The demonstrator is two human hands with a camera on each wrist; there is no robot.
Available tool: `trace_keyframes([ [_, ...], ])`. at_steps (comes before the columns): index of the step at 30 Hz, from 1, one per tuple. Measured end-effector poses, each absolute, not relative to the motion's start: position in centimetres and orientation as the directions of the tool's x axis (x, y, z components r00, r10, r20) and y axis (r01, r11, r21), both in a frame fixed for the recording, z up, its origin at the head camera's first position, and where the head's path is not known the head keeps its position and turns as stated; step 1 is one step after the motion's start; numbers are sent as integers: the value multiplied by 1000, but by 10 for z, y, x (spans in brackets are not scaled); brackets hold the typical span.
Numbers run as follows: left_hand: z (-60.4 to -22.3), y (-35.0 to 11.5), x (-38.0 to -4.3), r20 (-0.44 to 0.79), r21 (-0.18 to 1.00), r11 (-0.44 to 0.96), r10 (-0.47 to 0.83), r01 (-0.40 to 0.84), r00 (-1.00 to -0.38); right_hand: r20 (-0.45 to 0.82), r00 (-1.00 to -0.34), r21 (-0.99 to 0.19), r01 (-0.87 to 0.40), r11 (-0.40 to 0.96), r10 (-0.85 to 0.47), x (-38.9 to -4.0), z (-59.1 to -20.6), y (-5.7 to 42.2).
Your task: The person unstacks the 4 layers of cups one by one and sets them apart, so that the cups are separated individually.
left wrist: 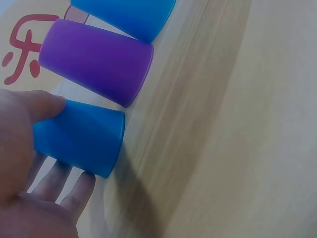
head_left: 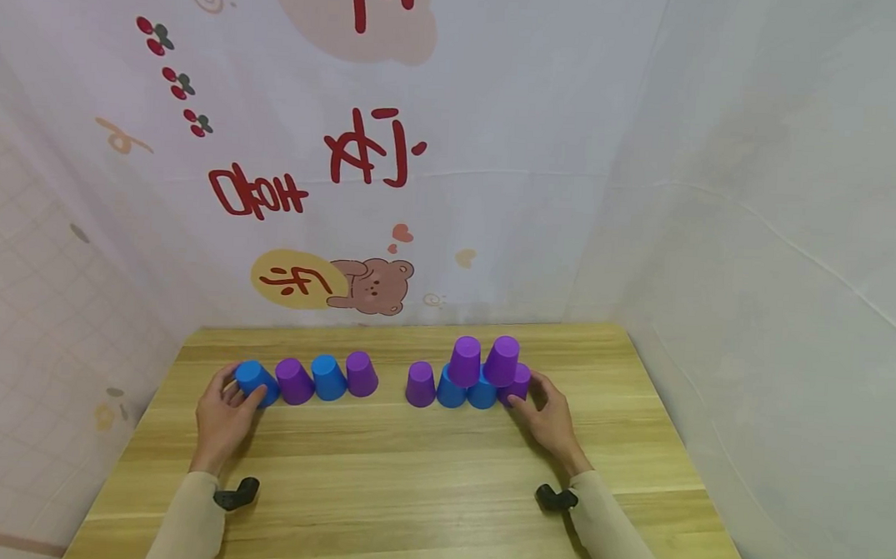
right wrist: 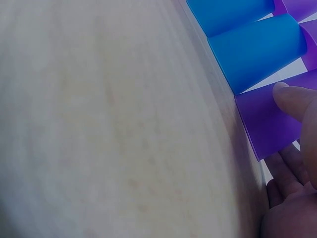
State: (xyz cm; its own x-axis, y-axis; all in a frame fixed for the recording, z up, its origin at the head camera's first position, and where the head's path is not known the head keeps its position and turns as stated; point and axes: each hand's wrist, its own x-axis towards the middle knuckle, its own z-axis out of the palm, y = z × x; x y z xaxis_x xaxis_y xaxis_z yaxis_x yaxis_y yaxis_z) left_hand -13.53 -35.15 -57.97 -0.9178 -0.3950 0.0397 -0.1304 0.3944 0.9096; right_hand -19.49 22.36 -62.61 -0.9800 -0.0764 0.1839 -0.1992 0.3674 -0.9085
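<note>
At the left end of a row of upside-down cups, my left hand (head_left: 222,420) grips a blue cup (head_left: 252,378), thumb on its near side and fingers round the far side. The left wrist view shows this blue cup (left wrist: 86,136) with its rim at the table surface. Beside it stand a purple cup (head_left: 294,381), a blue cup (head_left: 328,378) and another purple cup (head_left: 361,374). My right hand (head_left: 553,422) holds the purple cup (right wrist: 270,121) at the right end of a second row. Two purple cups (head_left: 465,361) (head_left: 502,361) rest on top of that row.
The second row also has a purple cup (head_left: 420,385) at its left end and two blue cups (head_left: 452,390) (head_left: 482,393) in the middle. A gap separates the rows on the wooden table (head_left: 401,486). A printed white wall cloth (head_left: 510,232) rises behind.
</note>
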Motion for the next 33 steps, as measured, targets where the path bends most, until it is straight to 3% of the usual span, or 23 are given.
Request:
trace_keyframes([
  [10,-581,-351,-136,50,901,414,-391,-127,-919,175,-981,-909,-192,370,-78,-196,-627,225],
  [22,-576,-350,-136,-40,895,400,-365,-196,-930,169,-982,-909,-188,371,-84,-196,-626,225],
  [33,-572,-348,-135,-10,897,406,-375,-173,-927,183,-979,-905,-202,374,-87,-195,-626,226],
])
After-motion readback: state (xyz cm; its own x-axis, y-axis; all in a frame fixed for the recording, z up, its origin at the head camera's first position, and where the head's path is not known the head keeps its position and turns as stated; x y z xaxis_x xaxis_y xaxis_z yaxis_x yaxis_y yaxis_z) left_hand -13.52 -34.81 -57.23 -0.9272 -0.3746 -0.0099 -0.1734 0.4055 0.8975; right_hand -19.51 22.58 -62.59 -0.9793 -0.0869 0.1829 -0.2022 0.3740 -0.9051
